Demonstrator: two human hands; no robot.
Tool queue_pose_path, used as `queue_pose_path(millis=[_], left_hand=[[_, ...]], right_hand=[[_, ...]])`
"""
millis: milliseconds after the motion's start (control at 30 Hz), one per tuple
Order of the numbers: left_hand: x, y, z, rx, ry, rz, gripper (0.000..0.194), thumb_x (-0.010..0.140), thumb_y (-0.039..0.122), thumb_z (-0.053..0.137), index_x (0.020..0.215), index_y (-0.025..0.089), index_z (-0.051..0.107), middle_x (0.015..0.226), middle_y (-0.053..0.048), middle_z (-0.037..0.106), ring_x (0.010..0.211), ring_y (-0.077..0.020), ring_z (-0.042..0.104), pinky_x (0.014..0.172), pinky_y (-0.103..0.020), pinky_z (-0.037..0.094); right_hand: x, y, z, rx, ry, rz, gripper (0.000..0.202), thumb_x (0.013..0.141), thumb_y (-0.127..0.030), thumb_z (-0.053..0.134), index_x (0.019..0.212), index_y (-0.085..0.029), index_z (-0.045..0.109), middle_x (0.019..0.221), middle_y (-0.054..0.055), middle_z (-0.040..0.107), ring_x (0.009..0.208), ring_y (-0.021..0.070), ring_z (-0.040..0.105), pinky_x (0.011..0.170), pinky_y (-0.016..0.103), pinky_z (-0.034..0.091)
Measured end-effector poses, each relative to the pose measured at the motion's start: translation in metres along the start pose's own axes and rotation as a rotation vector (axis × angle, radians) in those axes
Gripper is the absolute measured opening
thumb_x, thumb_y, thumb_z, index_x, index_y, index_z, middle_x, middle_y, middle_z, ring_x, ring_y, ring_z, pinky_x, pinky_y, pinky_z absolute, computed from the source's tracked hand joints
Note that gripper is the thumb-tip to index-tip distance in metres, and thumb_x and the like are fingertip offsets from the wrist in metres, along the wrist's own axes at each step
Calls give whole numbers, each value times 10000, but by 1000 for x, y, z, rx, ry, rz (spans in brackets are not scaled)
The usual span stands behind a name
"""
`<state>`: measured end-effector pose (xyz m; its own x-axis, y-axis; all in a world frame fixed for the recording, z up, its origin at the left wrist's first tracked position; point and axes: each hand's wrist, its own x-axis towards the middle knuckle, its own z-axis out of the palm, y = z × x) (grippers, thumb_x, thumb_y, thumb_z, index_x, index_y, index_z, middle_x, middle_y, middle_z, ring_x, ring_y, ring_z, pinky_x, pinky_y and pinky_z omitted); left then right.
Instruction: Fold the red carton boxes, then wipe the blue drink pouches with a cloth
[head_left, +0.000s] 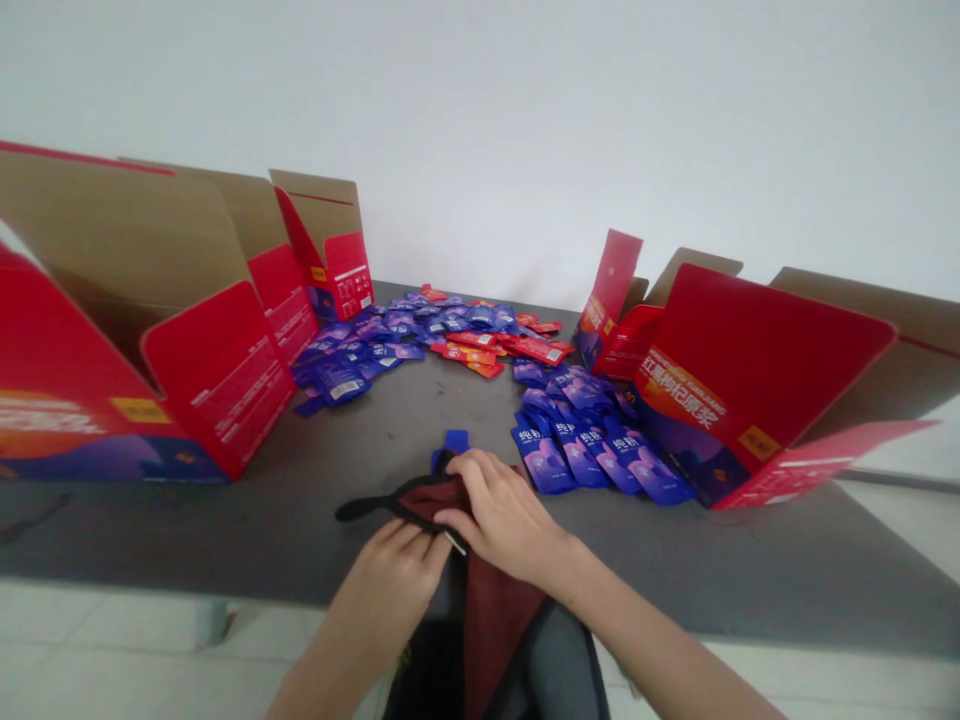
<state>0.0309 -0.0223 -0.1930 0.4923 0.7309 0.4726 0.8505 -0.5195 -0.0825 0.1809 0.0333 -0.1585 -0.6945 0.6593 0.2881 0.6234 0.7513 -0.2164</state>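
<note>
My left hand (397, 570) is closed on the near edge of a maroon cloth (495, 630) with black edging, its fingertips partly hidden under the fabric. From the right, my right hand (499, 510) grips the same cloth near its top, thumb and fingers bent around a fold. The cloth hangs from the table edge down over my lap and looks like an apron. A black strap end sticks out to the left of it. Just beyond my right hand's fingers, a small blue packet (456, 440) shows in part.
Purple sachets (345, 375) and red sachets (536, 347) lie piled across the back of the grey table (187, 535). More purple sachets (592, 455) lie to the right. Open red cartons stand at the left (217, 380) and right (750, 370), flaps up. A white wall rises behind.
</note>
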Motion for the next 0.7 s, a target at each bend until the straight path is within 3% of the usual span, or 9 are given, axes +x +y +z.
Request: queue_pose_path(millis=[100, 167, 300, 433, 600, 700], left_hand=[[0, 0, 2, -24, 20, 31, 293, 705, -30, 401, 809, 115, 633, 709, -71, 672, 676, -205, 633, 703, -347, 524], [0, 1, 3, -19, 25, 35, 308, 720, -28, 393, 857, 98, 639, 761, -88, 685, 723, -207, 639, 744, -345, 518], [0, -1, 4, -5, 55, 71, 334, 746, -33, 363, 917, 65, 633, 894, -135, 693, 829, -209, 641, 789, -336, 505], [-1, -5, 6, -80, 12, 31, 335, 737, -48, 385, 911, 82, 640, 849, -110, 701, 764, -185, 648, 761, -319, 515], [2, -5, -1, -128, -109, -13, 341, 711, -60, 405, 914, 87, 635, 902, -120, 694, 821, -193, 647, 785, -327, 513], [2, -4, -5, -192, -125, 15, 308, 709, -43, 415, 859, 114, 632, 841, -92, 693, 811, -197, 641, 789, -335, 513]], right_hand=[[10, 5, 8, -75, -109, -106, 121, 891, -265, 429, 959, -177, 475, 922, 64, 541, 886, 189, 508, 828, 333, 376], [21, 10, 10, -97, -179, -146, 115, 905, -246, 386, 958, -185, 467, 898, 56, 551, 848, 179, 529, 789, 312, 378], [50, 33, 15, -140, -218, 42, 180, 922, -262, 321, 1038, -184, 435, 944, 74, 578, 808, 191, 574, 668, 279, 376], [72, 50, 5, -166, -167, 157, 170, 912, -242, 335, 1025, -159, 429, 931, 106, 606, 804, 225, 589, 642, 292, 365], [55, 25, -28, -116, -49, 89, 153, 933, -290, 312, 1019, -190, 389, 961, 62, 595, 837, 181, 575, 662, 265, 360], [38, 6, -24, -116, -119, -8, 144, 927, -281, 320, 1005, -193, 403, 938, 55, 590, 784, 172, 584, 629, 264, 368]])
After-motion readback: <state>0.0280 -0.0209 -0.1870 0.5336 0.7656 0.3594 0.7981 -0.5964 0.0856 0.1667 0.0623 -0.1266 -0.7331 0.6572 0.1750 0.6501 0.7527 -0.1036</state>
